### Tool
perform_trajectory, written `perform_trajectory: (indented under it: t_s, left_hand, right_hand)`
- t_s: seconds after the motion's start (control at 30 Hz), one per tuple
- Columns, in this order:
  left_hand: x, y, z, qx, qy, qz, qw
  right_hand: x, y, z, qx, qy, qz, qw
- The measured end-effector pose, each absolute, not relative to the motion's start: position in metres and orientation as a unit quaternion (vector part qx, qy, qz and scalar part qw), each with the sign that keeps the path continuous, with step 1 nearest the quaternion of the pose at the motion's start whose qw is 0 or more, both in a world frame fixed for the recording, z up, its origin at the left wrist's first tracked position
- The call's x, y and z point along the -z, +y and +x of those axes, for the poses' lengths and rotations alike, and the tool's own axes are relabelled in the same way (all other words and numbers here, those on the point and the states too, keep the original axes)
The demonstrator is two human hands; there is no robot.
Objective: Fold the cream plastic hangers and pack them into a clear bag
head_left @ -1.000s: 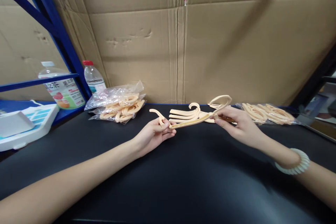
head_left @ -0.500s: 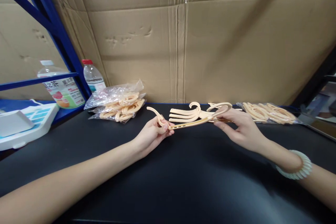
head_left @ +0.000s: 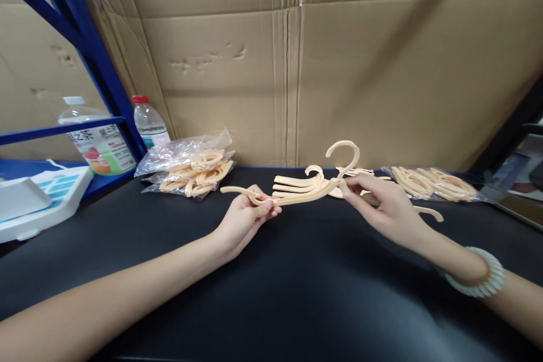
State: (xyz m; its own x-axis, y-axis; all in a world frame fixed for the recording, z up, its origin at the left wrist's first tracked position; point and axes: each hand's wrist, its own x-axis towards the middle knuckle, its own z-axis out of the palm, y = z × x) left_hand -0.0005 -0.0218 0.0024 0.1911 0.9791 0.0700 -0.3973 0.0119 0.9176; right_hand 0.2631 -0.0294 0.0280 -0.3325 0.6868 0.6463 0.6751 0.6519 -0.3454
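Where the hook lay flat half a second ago, it now stands upright on the peach plastic hanger [head_left: 297,197]. Left hand [head_left: 242,220] pinches one arm; right hand [head_left: 382,206] fingers are closed on the hook base, so the hook looks swivelled up.

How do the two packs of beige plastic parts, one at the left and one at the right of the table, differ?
The left pack is a puffed, crumpled clear bag heaped up beside the water bottle; the right pack lies flat and spread out. The left pack is farther from the hands; the right pack lies just behind the right hand. Both hold the same beige curved pieces on the black table.
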Motion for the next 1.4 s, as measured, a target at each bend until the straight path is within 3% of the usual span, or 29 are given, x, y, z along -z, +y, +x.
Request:
perform_trajectory:
  t_s: [0.23,0.33,0.43,0.57,0.83,1.2,1.4]
  left_hand:
    - [-0.007,-0.027,0.003,-0.498,0.376,0.504,0.597]
    - [-0.013,-0.041,0.006,-0.379,0.37,0.705,0.471]
    - [-0.021,-0.062,0.01,-0.255,0.249,0.887,0.292]
    - [-0.028,-0.078,0.014,-0.177,0.15,0.956,0.182]
    - [-0.012,-0.069,0.009,-0.205,0.255,0.931,0.164]
    - [-0.015,-0.068,0.01,-0.118,0.27,0.953,0.067]
    - [-0.014,-0.067,0.008,-0.103,0.28,0.953,0.06]
  right_hand:
    - [-0.028,-0.017,0.271,-0.06,-0.776,-0.452,0.436]
    - [-0.026,-0.01,0.277,-0.064,-0.763,-0.468,0.442]
    - [-0.023,-0.007,0.279,-0.076,-0.767,-0.48,0.418]
    - [-0.014,-0.009,0.276,-0.121,-0.806,-0.468,0.341]
    - [-0.011,-0.015,0.272,-0.109,-0.839,-0.494,0.203]
    - [-0.019,-0.019,0.278,0.011,-0.863,-0.475,0.174]
    - [-0.007,-0.017,0.283,-0.017,-0.876,-0.479,0.06]
